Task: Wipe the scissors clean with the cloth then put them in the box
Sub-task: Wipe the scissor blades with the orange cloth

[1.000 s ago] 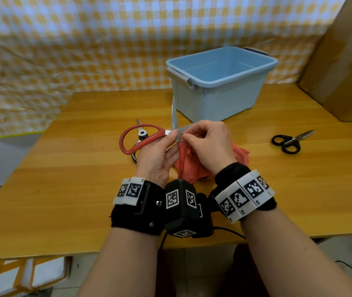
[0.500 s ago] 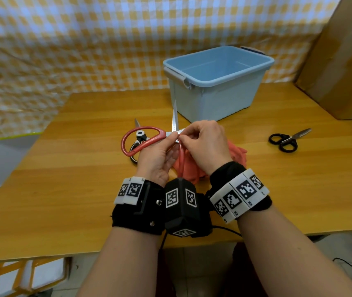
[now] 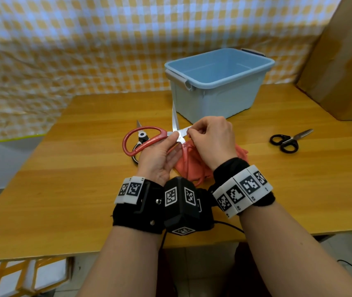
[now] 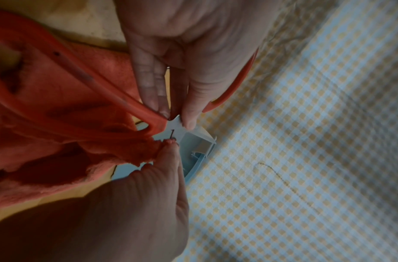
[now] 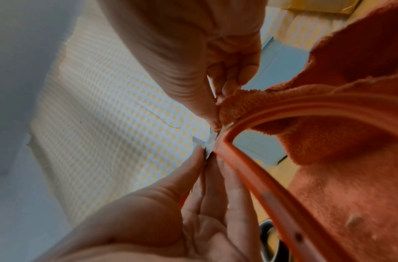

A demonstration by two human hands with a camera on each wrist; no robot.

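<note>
Above the table my left hand (image 3: 168,139) pinches a pair of red-handled scissors (image 3: 179,133) at the pivot, with the blades spread. One blade points up toward the light blue box (image 3: 217,97). My right hand (image 3: 192,132) pinches a fold of the orange-red cloth (image 3: 192,163) onto the other blade beside the pivot. The rest of the cloth hangs to the table. In the left wrist view, my thumb and fingers (image 4: 188,122) meet on the metal pivot (image 4: 174,128). In the right wrist view, the cloth (image 5: 238,102) is bunched under my right fingertips (image 5: 212,113).
Small black scissors (image 3: 286,142) lie on the wooden table (image 3: 63,179) at the right. Another pair with a black and white handle (image 3: 141,136) lies under the red handle loop. A cardboard sheet (image 3: 342,71) leans at the far right; a checked curtain hangs behind.
Both hands and the scissors have stayed almost in place. My right hand's pinch of cloth has shifted slightly along the blade near the pivot.
</note>
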